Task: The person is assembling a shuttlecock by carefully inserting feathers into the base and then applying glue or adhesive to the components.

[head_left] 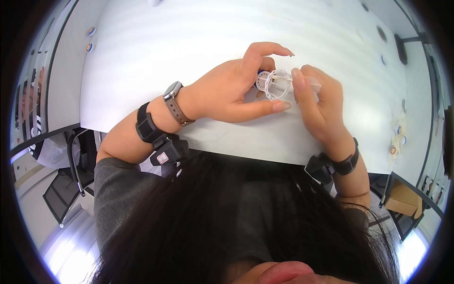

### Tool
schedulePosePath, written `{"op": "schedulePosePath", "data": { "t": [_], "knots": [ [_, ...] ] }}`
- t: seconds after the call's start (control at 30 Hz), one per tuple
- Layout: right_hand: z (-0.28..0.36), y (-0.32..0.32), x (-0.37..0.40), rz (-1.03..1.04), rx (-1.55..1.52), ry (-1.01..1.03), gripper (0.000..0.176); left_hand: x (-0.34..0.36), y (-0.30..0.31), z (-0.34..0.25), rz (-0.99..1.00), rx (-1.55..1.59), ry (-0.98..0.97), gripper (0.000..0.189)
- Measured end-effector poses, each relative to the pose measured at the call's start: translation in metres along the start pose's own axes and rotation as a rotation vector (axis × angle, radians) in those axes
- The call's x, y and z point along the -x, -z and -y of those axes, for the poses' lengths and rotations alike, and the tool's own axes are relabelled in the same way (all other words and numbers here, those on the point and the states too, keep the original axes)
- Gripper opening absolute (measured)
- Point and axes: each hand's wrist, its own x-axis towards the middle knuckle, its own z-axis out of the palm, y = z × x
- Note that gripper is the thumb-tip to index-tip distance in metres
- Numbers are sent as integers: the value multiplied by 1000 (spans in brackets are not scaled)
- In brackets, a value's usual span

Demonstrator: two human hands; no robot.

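Observation:
A small white object with a perforated round end and thin curved loops (276,85) is between my two hands above the white table (189,33). My left hand (236,90) holds its round end, where a bit of blue shows; the index finger is raised and the thumb stretches below the loops. My right hand (321,102) pinches a small translucent piece (314,85) at the right end of the white object, thumb against the curled fingers. How the pieces join is too small to tell.
Two small round items (90,39) lie at the table's left side. At the right edge are another round item (392,149) and pale scraps (397,130). A cardboard box (403,201) and a chair (61,194) stand below table level.

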Motion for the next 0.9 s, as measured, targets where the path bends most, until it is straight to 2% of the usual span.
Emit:
{"op": "schedulePosePath", "data": {
  "t": [0.03,0.13,0.17,0.3,0.4,0.43,0.5,0.57,0.6,0.63,0.77,0.87,0.9],
  "knots": [
    [-1,1,0,-1,-1,2,31,0,-1,0,-21,14,-2,72],
    [-1,1,0,-32,11,33,30,-8,1,2,-94,-245,-173,55],
    [-2,3,0,-42,-46,52,27,-9,0,-4,-115,-227,-111,38],
    [-11,14,0,-181,10,93,17,-11,1,2,-265,-373,-101,33],
    [-5,12,-5,-384,285,406,19,-14,-2,8,-374,-503,-149,33],
    [-2,10,-5,-380,390,524,26,-16,-2,11,-392,-551,-165,33],
    [25,-1,0,-199,425,643,28,-16,-3,7,-414,-653,-177,34],
    [38,-32,10,-32,324,688,33,-18,-9,14,-434,-740,-280,31],
    [47,-44,6,53,262,666,39,-19,-13,17,-441,-778,-332,30],
    [53,-54,3,136,203,641,45,-18,-18,12,-412,-801,-305,33],
    [58,-70,-6,254,150,585,51,-15,-21,4,-311,-821,-321,34],
    [55,-71,-9,303,88,529,52,-17,-24,6,-379,-784,-395,33],
    [55,-70,-11,291,98,564,53,-15,-21,5,-327,-785,-378,32]
  ]
}}
